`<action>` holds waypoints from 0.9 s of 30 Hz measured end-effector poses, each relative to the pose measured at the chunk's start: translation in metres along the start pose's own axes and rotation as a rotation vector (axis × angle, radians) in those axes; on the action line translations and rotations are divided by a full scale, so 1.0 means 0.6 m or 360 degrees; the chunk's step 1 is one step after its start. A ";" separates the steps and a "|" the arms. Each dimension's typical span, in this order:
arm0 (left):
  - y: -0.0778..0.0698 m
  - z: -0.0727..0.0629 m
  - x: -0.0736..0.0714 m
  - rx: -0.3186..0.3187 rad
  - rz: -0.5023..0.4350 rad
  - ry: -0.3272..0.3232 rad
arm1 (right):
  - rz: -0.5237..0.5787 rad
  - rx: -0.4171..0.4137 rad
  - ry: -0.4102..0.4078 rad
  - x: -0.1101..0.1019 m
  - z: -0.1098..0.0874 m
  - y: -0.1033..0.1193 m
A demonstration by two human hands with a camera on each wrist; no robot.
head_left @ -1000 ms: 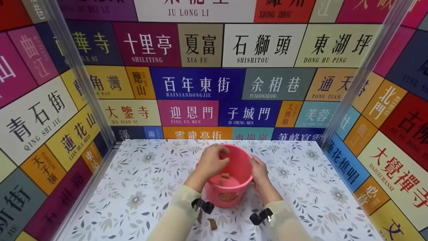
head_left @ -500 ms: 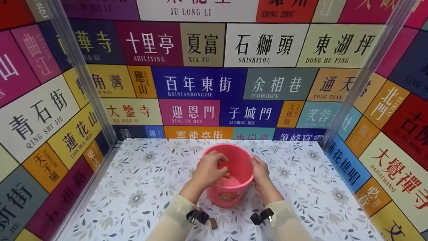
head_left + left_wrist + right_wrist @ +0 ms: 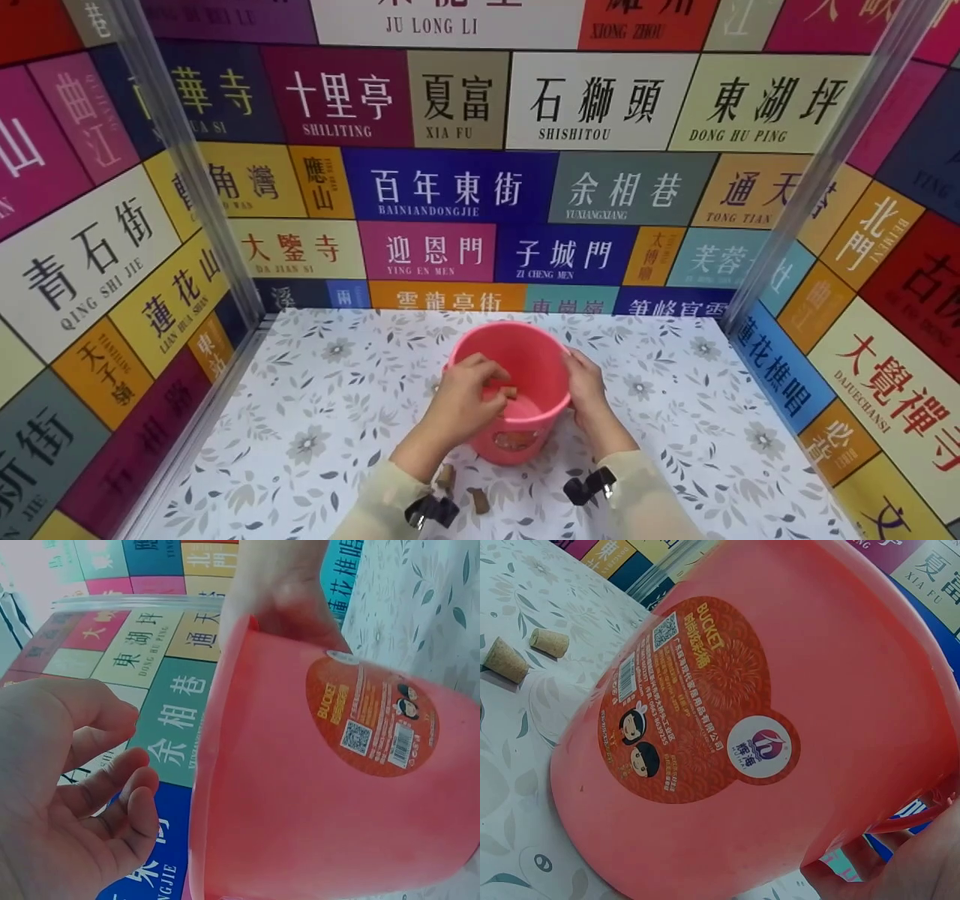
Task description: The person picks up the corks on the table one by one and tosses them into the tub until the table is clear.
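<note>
A pink plastic bucket (image 3: 517,442) stands tilted toward the person, a printed label (image 3: 697,705) on its side. My right hand (image 3: 589,386) grips its right rim, fingers behind the wall near the red handle (image 3: 915,821). Over the left front rim, my left hand (image 3: 469,394) has loosely curled fingers; in the left wrist view, nothing shows between the fingers (image 3: 124,772). A piece of cork (image 3: 509,391) shows inside the bucket, just past the left fingertips in the head view. On the table in front lie cork stoppers, one (image 3: 506,660) beside another (image 3: 549,643).
A white tabletop (image 3: 307,450) with a grey leaf and flower print lies under the bucket. Printed panels (image 3: 435,187) with coloured blocks of lettering wall off the back and both sides. Clear corner posts (image 3: 202,202) join them. Black straps (image 3: 589,486) sit round the wrists.
My left hand has moved toward the person and down, from over the bucket's left back to its left front rim. My right hand keeps its hold on the bucket.
</note>
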State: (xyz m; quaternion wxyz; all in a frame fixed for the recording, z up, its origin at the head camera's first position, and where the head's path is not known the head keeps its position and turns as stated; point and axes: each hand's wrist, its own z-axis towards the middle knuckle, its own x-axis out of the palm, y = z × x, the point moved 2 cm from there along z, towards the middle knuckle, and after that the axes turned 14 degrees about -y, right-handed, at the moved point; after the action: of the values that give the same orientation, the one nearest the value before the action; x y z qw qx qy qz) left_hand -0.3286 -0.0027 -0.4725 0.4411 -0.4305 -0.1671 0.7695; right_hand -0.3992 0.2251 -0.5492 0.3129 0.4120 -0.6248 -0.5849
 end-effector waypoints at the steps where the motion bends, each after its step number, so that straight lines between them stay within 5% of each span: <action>1: -0.002 -0.003 -0.001 0.0022 -0.0004 -0.0013 | 0.0000 -0.0001 -0.0001 0.000 0.000 0.000; 13: -0.005 -0.033 -0.017 0.0049 -0.0031 0.0111 | 0.0008 -0.0003 0.0015 0.003 -0.002 0.002; 22: 0.019 -0.067 -0.022 0.0440 0.0072 0.0016 | 0.0019 -0.0001 0.0002 0.001 -0.003 0.001; 27: 0.044 -0.083 -0.023 0.0419 0.0053 0.0014 | 0.0013 0.0021 0.0038 -0.001 -0.005 0.002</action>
State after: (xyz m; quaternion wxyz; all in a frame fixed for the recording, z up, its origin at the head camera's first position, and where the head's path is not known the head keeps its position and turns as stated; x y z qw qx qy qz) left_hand -0.2990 -0.0348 -0.5106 0.4817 -0.3751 -0.0555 0.7901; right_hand -0.3966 0.2243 -0.5477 0.3199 0.4185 -0.6265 -0.5745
